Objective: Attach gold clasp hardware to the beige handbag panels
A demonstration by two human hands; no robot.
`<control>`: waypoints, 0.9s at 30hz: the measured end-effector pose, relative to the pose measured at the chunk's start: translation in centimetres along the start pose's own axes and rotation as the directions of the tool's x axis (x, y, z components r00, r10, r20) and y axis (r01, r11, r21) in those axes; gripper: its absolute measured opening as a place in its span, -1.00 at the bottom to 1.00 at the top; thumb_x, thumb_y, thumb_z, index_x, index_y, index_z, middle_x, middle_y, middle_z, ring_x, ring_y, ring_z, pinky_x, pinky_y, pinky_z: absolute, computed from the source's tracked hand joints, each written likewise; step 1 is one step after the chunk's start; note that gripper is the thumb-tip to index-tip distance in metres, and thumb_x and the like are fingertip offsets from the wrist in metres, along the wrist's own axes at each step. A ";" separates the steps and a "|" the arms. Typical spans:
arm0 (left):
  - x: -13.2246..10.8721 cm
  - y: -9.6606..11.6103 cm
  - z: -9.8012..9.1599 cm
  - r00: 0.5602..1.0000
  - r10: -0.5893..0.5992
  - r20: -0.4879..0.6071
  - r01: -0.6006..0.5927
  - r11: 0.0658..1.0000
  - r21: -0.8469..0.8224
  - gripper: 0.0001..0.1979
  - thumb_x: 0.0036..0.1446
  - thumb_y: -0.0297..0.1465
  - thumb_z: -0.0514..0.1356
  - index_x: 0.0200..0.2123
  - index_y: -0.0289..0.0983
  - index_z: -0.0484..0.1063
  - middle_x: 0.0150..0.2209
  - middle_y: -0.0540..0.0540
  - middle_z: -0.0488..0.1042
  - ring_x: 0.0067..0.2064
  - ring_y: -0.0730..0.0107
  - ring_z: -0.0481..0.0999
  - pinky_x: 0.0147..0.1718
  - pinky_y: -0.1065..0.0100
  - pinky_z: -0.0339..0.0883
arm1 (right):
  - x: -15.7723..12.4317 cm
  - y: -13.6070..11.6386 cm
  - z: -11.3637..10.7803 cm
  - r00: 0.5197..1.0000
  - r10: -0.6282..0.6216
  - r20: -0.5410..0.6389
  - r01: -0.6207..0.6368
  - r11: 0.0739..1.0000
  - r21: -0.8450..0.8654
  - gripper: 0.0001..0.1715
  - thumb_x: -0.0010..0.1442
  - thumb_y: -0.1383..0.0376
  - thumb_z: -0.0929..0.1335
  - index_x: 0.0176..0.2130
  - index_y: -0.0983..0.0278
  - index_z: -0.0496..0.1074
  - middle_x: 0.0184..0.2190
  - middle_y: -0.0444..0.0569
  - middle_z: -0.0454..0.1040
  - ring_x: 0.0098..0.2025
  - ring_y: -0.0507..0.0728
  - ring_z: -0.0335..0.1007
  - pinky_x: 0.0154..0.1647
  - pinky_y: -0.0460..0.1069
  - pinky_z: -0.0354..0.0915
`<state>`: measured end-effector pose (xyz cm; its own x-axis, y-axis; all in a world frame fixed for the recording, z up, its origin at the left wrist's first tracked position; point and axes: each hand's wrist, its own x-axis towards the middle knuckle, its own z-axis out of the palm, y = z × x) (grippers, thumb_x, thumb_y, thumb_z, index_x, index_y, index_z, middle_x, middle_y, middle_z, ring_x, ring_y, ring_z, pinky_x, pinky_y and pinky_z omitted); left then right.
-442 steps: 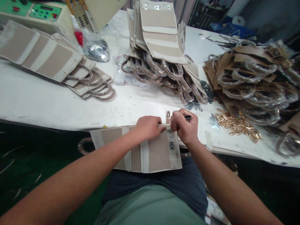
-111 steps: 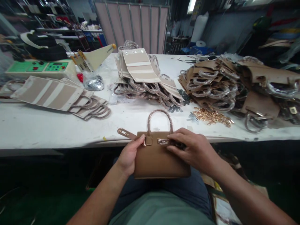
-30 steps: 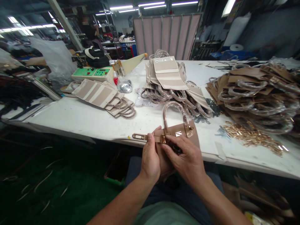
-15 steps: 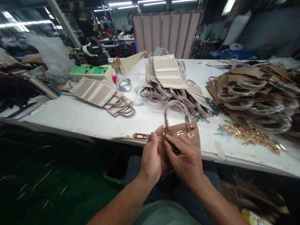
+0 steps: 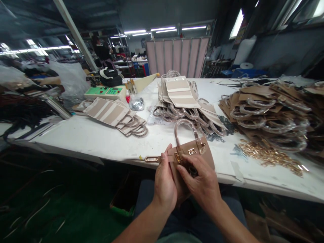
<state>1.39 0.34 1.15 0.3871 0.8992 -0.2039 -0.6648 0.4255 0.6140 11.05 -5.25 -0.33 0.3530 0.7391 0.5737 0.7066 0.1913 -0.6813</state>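
A brown handbag panel (image 5: 206, 153) with a plastic-wrapped handle (image 5: 187, 122) is held tilted at the table's front edge. My left hand (image 5: 165, 184) grips its left side, thumb pressed on a narrow strap (image 5: 170, 158). The strap's gold-coloured end plate (image 5: 152, 159) sticks out leftward past that hand. Over the panel's front is my right hand (image 5: 202, 175), thumb and index finger apart beside a gold fitting (image 5: 178, 157). Something dark, mostly hidden, sits under its curled fingers. A gold clasp (image 5: 191, 151) shows on the panel between the handle's ends.
Beige panels with wrapped handles lie stacked at left (image 5: 106, 111) and centre (image 5: 182, 92). To the right are a brown panel pile (image 5: 265, 104) and loose gold hardware (image 5: 272, 157). A green-faced machine (image 5: 106, 91) stands at back left. Behind it is a person (image 5: 102, 52).
My right thumb and index finger have parted from the gold fitting, uncovering more of it. The camera view has tilted up. My left hand keeps its hold on the panel and strap.
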 end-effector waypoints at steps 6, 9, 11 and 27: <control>-1.9 1.0 1.7 0.998 0.036 0.054 -0.037 0.999 0.026 -0.44 0.37 0.01 0.20 0.32 -0.11 0.44 0.32 -0.14 0.48 0.42 0.06 0.35 0.42 0.08 0.19 | -0.9 -2.9 -0.7 0.985 -0.163 -0.049 0.154 0.977 -0.150 -0.55 0.40 0.30 0.40 0.25 0.16 0.45 -0.03 0.07 0.56 -0.09 0.19 0.62 -0.18 0.01 0.58; -2.9 1.5 2.5 0.994 0.063 0.090 -0.068 0.996 0.053 -0.38 0.35 0.06 0.20 0.37 -0.04 0.39 0.38 -0.09 0.41 0.47 0.03 0.26 0.43 0.08 0.17 | -0.5 -4.3 -1.5 0.969 -0.234 -0.082 0.212 0.953 -0.218 -0.61 0.40 0.26 0.39 0.19 0.13 0.49 -0.01 0.08 0.56 -0.13 0.19 0.65 -0.27 -0.01 0.61; -3.7 1.9 3.2 0.990 0.075 0.121 -0.087 0.991 0.098 -0.29 0.27 0.11 0.25 0.40 -0.01 0.34 0.40 -0.08 0.38 0.48 -0.02 0.22 0.42 0.08 0.19 | -0.1 -4.8 -2.4 0.958 -0.273 -0.082 0.246 0.937 -0.249 -0.60 0.38 0.24 0.38 0.18 0.12 0.50 0.00 0.08 0.57 -0.17 0.19 0.67 -0.34 -0.04 0.62; -8.8 3.1 7.0 0.817 0.316 0.483 -0.394 0.917 0.067 -0.32 0.20 -0.09 0.37 0.36 -0.06 0.39 0.39 -0.18 0.36 0.45 -0.14 0.23 0.42 -0.01 0.15 | 2.0 -8.9 -11.5 0.879 -0.372 -0.299 0.335 0.927 -0.169 -0.74 0.20 0.23 0.43 -0.12 0.07 0.68 -0.22 -0.05 0.71 -0.30 0.24 0.69 -0.28 0.00 0.63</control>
<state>0.45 -6.96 10.18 0.4148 0.8196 0.3951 -0.7189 0.0290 0.6945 12.54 -12.87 12.14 0.2307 0.3849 0.8936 0.8770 0.3156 -0.3624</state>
